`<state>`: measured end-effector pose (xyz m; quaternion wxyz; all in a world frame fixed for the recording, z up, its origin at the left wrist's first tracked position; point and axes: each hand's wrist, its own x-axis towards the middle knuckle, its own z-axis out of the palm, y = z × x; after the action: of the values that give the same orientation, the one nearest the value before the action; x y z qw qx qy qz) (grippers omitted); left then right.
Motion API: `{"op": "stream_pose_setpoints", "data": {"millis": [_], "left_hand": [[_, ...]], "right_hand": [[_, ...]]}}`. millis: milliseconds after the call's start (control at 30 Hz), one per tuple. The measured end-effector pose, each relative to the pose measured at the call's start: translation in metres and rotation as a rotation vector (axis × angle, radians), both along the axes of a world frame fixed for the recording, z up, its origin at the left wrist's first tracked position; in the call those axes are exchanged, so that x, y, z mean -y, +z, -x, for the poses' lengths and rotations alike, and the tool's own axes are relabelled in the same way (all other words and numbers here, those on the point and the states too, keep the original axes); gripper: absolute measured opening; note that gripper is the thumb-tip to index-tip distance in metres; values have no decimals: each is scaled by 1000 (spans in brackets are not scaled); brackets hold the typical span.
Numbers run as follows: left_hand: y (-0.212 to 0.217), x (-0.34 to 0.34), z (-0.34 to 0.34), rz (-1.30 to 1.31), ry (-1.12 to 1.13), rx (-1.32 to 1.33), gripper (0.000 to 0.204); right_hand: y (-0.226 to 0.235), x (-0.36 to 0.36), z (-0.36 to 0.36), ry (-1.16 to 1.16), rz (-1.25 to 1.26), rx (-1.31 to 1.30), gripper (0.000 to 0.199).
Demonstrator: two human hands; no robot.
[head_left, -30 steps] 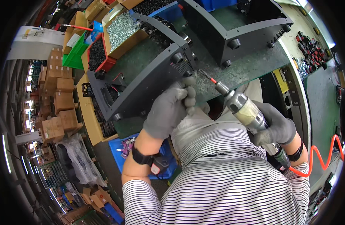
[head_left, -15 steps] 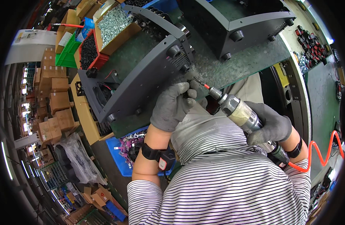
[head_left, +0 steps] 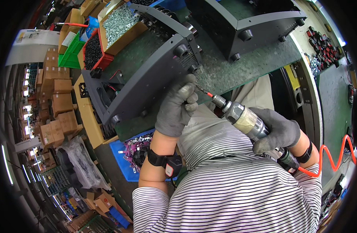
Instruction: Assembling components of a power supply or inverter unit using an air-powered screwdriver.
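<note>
My right hand [head_left: 278,130], in a grey glove, is wrapped round an air screwdriver [head_left: 246,120] with a silver body, pale tape and a red-collared bit. The bit points up and left, its tip close to my left fingers. My left hand [head_left: 174,106], also gloved, has its fingers curled in beside the lower face of a dark grey metal housing [head_left: 147,77]; what they hold, if anything, is hidden. Round black feet [head_left: 181,50] stick out from that housing, which stands tilted on the green-topped bench [head_left: 225,75].
A second dark housing [head_left: 260,37] stands at the far right of the bench. Far left are a carton of silver screws [head_left: 119,25], a red bin of black screws [head_left: 94,52] and a green bin [head_left: 71,54]. A blue tray [head_left: 122,165] of small parts sits below. An orange coiled hose [head_left: 334,167] trails right.
My left hand has shifted up toward the housing and its fingers have curled in more. The screwdriver in my right hand has moved slightly left and down.
</note>
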<state>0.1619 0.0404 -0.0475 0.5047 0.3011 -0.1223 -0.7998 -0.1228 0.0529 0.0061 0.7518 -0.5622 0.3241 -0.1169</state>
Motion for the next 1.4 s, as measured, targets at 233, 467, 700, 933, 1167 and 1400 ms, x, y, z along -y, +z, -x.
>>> {"op": "stream_pose_setpoints", "data": {"millis": [233,467,700,933,1167,1400], "left_hand": [[10,-2,9,-22,-28,51,28],[23,-3,23,16,-9,151,30],[33,-9,34,209,30,774,34],[35,-3,25,202,-179,991,35],[111,1,11,1058,18,1853,22],[144,68,-18,885,-413,2038,38]], "right_hand": [[-4,-3,2,-8,0,59,75],[-9,-5,9,-13,-49,96,79],[-12,-4,11,-33,-64,166,78],[-16,2,1,-85,-33,143,76],[-19,17,-9,-202,-155,259,70],[-12,19,-22,-255,-243,221,65]]}}
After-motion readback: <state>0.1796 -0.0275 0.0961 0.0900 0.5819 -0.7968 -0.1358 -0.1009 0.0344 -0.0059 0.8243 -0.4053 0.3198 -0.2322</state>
